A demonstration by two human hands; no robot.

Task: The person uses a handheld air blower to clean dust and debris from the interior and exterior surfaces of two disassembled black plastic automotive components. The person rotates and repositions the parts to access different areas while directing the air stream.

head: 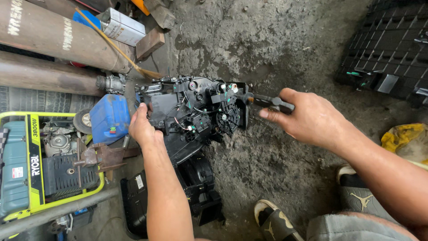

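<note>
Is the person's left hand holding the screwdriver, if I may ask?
No, the right hand grips the screwdriver; the left hand steadies the black plastic assembly.

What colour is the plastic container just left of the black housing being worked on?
Blue; the container shows clearly in the head view, beside the left hand.

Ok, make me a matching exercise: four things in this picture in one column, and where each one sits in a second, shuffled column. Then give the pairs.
Things:
1. left hand
2. right hand
3. blue plastic can
4. yellow-framed generator

Places:
A. far left, by the picture's edge
B. gripping the left side of the black plastic housing
C. between the generator and the housing
D. holding a black-handled tool at the housing's right edge

Pairs: 1-B, 2-D, 3-C, 4-A
</note>
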